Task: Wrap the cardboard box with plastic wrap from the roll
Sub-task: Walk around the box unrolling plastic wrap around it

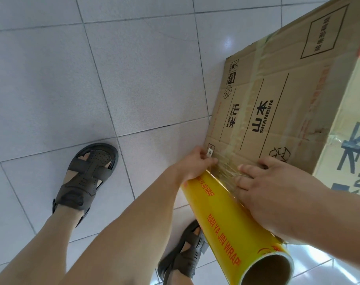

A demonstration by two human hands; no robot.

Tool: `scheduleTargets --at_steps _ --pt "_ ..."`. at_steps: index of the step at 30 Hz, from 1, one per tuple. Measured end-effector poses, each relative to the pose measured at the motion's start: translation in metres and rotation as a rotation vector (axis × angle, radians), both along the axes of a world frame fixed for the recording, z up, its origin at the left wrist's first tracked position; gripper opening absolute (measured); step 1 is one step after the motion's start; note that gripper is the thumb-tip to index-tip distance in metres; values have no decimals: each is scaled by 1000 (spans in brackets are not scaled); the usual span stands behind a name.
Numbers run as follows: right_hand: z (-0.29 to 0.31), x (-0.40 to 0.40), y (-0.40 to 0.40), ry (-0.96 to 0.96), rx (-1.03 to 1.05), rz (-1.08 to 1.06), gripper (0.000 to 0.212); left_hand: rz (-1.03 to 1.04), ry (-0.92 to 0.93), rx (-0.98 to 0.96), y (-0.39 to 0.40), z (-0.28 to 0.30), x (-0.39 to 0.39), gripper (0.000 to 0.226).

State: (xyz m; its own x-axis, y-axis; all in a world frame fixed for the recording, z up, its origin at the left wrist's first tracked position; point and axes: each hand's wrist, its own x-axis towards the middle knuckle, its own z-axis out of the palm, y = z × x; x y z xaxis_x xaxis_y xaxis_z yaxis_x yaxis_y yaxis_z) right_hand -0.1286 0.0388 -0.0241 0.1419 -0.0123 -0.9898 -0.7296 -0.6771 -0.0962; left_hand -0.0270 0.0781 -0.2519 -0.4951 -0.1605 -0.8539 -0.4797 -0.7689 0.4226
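One cardboard box, one roll of plastic wrap, two hands and two sandalled feet are all there is on the pale tiled floor. The box stands on the tiles to the person's right, its printed brown face turned up toward them, with clear tape running across it.

The roll, yellow with red lettering, lies just against the near edge of the box. Its long axis runs from the near corner of the box back toward the person, with the open cardboard core facing the lower right. A stretch of clear film is pulled from the roll up onto the box edge.

The left hand sits at the far end of the roll, at the corner of the box, fingers curled and pinching the film there. The right hand lies on top of the roll, fingers spread flat and pressing the film down against the box edge. The left sandal stands well apart on the tiles; the right sandal is partly under the roll.
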Motion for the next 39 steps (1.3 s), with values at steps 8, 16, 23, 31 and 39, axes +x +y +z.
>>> scheduleTargets --at_steps 8,16,23,31,39 --pt "-27 0 -3 67 85 136 59 -162 110 8 -2 -13 -3 100" --pt "-23 1 -7 115 78 156 56 -137 43 -48 1 -12 0 74" --pt "-19 5 -6 139 59 208 61 -255 53 -107 15 -8 -14 92" --pt "-6 5 -2 91 -53 216 51 -253 -52 -125 21 9 -16 87" --pt "95 0 90 -424 -1019 -1203 26 143 -77 -76 55 -13 -53 110"
